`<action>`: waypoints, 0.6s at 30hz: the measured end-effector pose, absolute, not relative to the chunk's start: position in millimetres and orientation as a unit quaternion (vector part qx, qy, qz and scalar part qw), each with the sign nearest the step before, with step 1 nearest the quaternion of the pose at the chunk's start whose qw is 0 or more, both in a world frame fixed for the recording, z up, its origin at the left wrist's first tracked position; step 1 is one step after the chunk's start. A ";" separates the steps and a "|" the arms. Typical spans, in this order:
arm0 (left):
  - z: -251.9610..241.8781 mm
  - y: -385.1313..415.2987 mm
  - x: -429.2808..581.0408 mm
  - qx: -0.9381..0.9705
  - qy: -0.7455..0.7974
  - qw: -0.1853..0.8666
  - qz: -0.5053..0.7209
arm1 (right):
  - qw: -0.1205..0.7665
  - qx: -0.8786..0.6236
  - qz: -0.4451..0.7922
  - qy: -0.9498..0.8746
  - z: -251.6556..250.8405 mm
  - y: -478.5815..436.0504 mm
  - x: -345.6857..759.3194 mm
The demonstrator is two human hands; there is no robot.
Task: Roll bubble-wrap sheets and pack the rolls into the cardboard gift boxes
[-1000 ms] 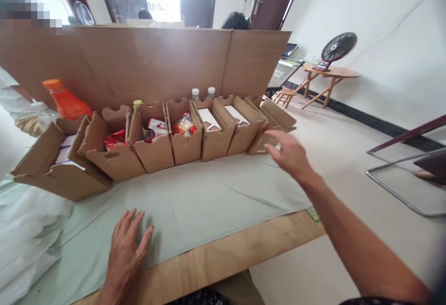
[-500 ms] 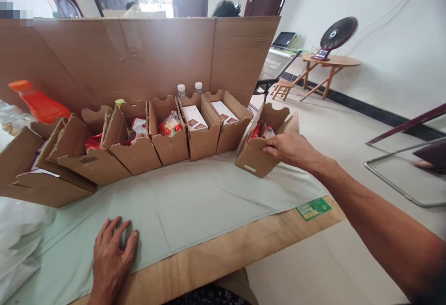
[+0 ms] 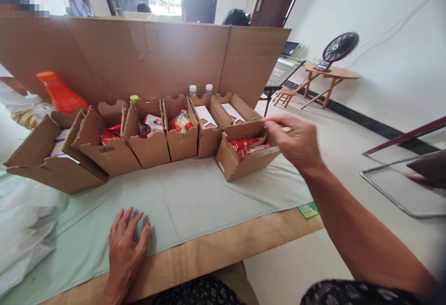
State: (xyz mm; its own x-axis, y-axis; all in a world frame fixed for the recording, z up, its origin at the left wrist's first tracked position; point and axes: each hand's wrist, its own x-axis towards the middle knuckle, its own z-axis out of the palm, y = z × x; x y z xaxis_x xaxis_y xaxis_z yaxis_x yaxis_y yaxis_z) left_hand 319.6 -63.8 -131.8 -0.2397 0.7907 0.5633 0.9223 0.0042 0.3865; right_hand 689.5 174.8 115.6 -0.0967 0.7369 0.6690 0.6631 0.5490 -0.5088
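At the right end of the row, my right hand pinches the upper rim of a small open cardboard box. Red packets show inside that box, which stands turned sideways in front of the last box in the row. My left hand lies with spread fingers on the pale green cloth near the table's front edge. Several more open cardboard boxes stand side by side behind, holding red packets, a clear-and-red bag and white cartons.
A tall cardboard panel stands behind the boxes. An orange bottle is at the left, above crumpled clear plastic. A green card lies at the wooden table edge. Beyond are a fan and a metal-framed chair.
My right hand has turned the end box sideways, so its long side now faces me, and its grip sits higher on the rim. My left hand stays resting on the cloth.
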 end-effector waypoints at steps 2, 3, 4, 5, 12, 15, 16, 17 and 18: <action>-123.6 -60.8 339.9 -0.618 -0.687 0.050 -0.378 | 0.591 -0.493 0.046 -0.636 101.4 178.3 732.4; -117.1 -56.5 353.6 -0.624 -0.678 0.017 -0.389 | 0.640 -0.513 0.083 -0.566 90.0 182.5 752.2; -109.1 -49.6 369.3 -0.630 -0.666 -0.025 -0.398 | 0.689 -0.536 0.118 -0.472 75.8 187.9 768.8; -99.7 -40.2 386.5 -0.641 -0.650 -0.078 -0.400 | 0.695 -0.556 0.149 -0.432 59.4 193.7 781.6; -47.9 68.5 493.7 -0.688 -0.535 -0.336 -0.358 | 0.624 -0.561 0.376 -0.393 -46.7 211.0 776.7; -47.2 98.0 512.8 -0.692 -0.520 -0.360 -0.347 | 0.634 -0.543 0.393 -0.387 -59.6 209.0 772.7; -48.9 101.6 515.3 -0.692 -0.520 -0.360 -0.348 | 0.638 -0.539 0.392 -0.387 -61.2 207.7 774.6; -51.2 101.8 515.8 -0.691 -0.521 -0.359 -0.349 | 0.641 -0.539 0.387 -0.386 -62.5 205.6 777.4; -53.9 98.9 514.2 -0.691 -0.524 -0.357 -0.347 | 0.642 -0.543 0.381 -0.385 -64.3 202.3 780.3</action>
State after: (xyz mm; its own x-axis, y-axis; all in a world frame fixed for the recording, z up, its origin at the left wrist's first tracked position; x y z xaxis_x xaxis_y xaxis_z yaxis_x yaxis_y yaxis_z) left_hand 514.2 98.9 -53.9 0.2090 0.9723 0.1050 0.4760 -0.1950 0.8576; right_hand 780.3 202.3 -64.3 0.4137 0.9068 0.0803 -0.0721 0.1205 -0.9901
